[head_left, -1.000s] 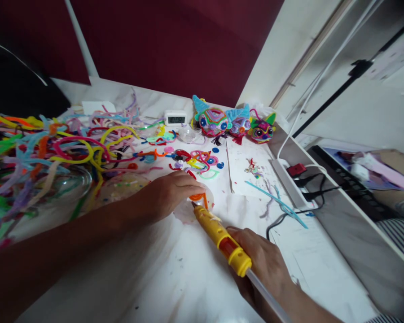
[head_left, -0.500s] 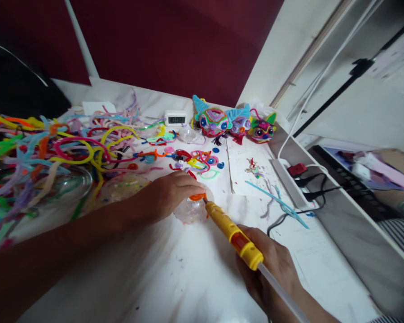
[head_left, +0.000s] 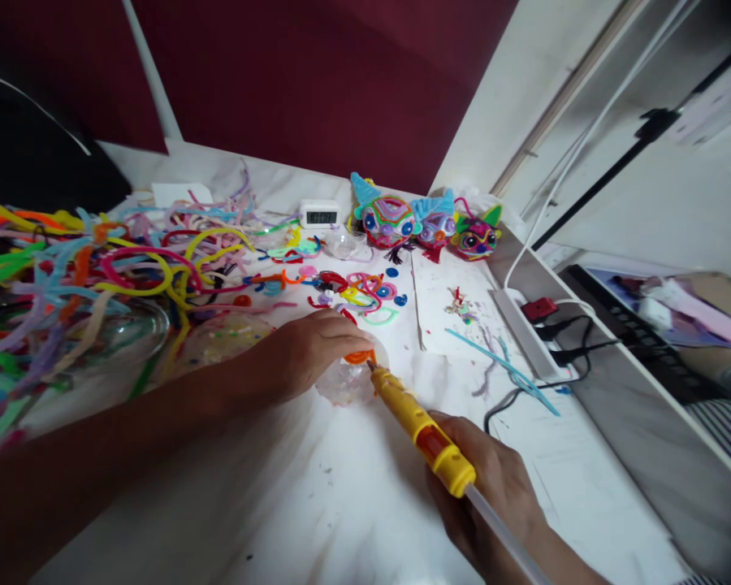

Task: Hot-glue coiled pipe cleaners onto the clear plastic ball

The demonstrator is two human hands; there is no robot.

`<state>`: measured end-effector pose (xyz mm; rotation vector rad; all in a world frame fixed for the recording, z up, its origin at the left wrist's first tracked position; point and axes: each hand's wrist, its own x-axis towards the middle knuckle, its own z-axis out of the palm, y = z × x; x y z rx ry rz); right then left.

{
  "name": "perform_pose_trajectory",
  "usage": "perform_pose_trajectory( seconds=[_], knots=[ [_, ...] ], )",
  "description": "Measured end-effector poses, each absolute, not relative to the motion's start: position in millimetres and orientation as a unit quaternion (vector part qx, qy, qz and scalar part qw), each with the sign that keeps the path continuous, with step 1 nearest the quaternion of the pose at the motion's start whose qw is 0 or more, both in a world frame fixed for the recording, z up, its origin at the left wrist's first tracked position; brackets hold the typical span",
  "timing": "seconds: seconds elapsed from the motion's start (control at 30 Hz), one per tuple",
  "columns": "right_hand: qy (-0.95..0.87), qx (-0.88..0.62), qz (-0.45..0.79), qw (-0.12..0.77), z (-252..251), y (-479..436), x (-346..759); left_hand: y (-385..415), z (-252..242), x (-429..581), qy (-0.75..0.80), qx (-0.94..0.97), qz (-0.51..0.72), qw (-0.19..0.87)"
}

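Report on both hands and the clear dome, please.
Right hand holding yellow glue gun. Left hand at orange coil on clear dome. Nozzle close to coil, nothing visibly between.

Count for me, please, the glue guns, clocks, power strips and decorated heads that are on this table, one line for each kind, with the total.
Glue guns: 1
Clocks: 1
Power strips: 1
Decorated heads: 3
Total: 6

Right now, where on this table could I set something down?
The white tabletop nearest you is bare but for specks between your left forearm and right hand, short of the clear dome. It's crowded left with pipe cleaners and, farther back, craft pieces.
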<state>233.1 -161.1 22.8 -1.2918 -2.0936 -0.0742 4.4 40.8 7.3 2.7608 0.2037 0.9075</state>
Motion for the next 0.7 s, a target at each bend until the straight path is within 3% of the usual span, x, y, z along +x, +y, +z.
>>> perform_pose_trajectory(
  seconds=[0.7],
  knots=[
    [-0.791,-0.508,-0.055,0.336,25.5,-158.9,228.9,41.1,8.5,5.1,0.081,0.944,0.295,0.128]
  ],
)
